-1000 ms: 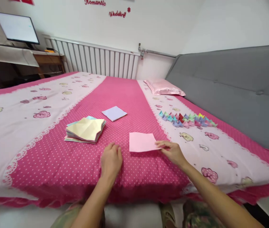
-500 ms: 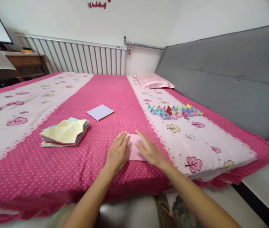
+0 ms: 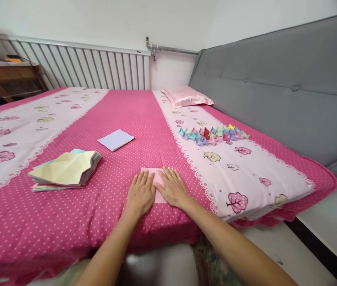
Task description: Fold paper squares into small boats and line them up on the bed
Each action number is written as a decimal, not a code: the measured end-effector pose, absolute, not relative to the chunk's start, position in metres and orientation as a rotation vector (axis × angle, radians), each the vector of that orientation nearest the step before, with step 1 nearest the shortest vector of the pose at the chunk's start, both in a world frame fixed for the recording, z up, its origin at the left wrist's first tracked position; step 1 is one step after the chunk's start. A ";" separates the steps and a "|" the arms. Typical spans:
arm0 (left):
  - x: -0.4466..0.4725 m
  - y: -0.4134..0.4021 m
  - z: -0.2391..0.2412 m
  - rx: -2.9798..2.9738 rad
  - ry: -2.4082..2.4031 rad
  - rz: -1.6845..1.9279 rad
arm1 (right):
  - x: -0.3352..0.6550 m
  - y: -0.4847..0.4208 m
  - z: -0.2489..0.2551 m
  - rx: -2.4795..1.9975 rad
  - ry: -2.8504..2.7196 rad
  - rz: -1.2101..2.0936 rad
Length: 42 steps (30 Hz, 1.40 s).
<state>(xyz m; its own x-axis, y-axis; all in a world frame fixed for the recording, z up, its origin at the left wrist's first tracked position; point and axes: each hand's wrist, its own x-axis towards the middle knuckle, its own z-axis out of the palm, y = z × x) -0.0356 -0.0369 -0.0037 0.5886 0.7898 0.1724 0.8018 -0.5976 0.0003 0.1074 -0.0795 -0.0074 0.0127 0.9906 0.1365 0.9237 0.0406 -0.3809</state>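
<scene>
Both hands bear on one pink sheet of paper. It lies directly beneath the left hand and the right hand, its exposed strip running away from the person through the gap between them. The far edge shows just past the left fingertips; the near edge shows between the heels of the hands. The side edges are largely covered, so a long axis cannot be determined. Neither hand is nearer: each is in contact. Both are palm down with fingers extended, grasping nothing; the right thumb reaches across toward the left hand.

Left of the left hand stands an uneven paper stack, a creased cream sheet uppermost. Ahead and to the left of that hand, apart from the stack, lies lilac paper. Ahead and to the right of the right hand sit small folded paper pieces in several colours, set close together.

The supporting surface is a soft pink dotted bedspread, wrinkled near the left wrist. Well beyond the hands are a pillow and a radiator; a grey padded headboard stands to the right.
</scene>
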 end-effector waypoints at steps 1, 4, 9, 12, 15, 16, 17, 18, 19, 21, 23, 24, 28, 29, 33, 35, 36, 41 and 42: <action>-0.039 -0.035 -0.003 -2.695 -1.426 -0.249 | 0.112 -0.080 -0.007 -1.956 -1.956 0.242; -0.051 -0.029 -0.005 -2.581 -1.544 -0.304 | 0.126 -0.082 -0.007 -2.004 -1.904 0.237; -0.077 -0.030 -0.005 -2.639 -1.475 -0.446 | 0.156 -0.093 -0.006 -1.803 -1.787 0.268; -0.089 -0.038 -0.001 -2.715 -1.485 -0.532 | 0.169 -0.105 -0.006 -1.697 -1.684 0.284; -0.094 -0.043 0.002 -2.778 -1.494 -0.605 | 0.172 -0.115 -0.006 -1.674 -1.688 0.289; -0.094 -0.044 0.002 -2.798 -1.485 -0.618 | 0.172 -0.117 -0.005 -1.681 -1.706 0.279; -0.093 -0.043 0.003 -2.811 -1.479 -0.625 | 0.172 -0.117 -0.005 -1.690 -1.725 0.267; -0.092 -0.042 0.002 -2.818 -1.481 -0.638 | 0.172 -0.117 -0.005 -1.696 -1.740 0.257; -0.090 -0.041 0.002 -2.839 -1.465 -0.652 | 0.171 -0.117 -0.004 -1.694 -1.756 0.252; -0.086 -0.038 0.000 -2.868 -1.431 -0.686 | 0.171 -0.115 -0.004 -1.682 -1.755 0.256; -0.084 -0.036 -0.002 -2.899 -1.402 -0.690 | 0.172 -0.113 -0.003 -1.666 -1.743 0.276; -0.083 -0.035 -0.003 -2.905 -1.399 -0.689 | 0.172 -0.112 -0.003 -1.659 -1.735 0.287; -0.082 -0.034 -0.003 -2.901 -1.397 -0.681 | 0.170 -0.110 -0.003 -1.638 -1.689 0.328; -0.082 -0.034 -0.002 -2.905 -1.388 -0.688 | 0.170 -0.110 -0.004 -1.631 -1.674 0.340; -0.080 -0.037 0.002 -2.973 -1.367 -0.721 | 0.169 -0.108 -0.008 -1.585 -1.601 0.438; -0.080 -0.040 0.005 -3.019 -1.359 -0.738 | 0.168 -0.107 -0.010 -1.564 -1.559 0.485; -0.080 -0.042 0.007 -3.041 -1.349 -0.746 | 0.168 -0.106 -0.010 -1.554 -1.540 0.500; -0.082 -0.049 0.011 -3.083 -1.351 -0.809 | 0.168 -0.105 -0.009 -1.523 -1.507 0.542; -0.082 -0.050 0.011 -3.082 -1.363 -0.816 | 0.168 -0.105 -0.009 -1.522 -1.504 0.546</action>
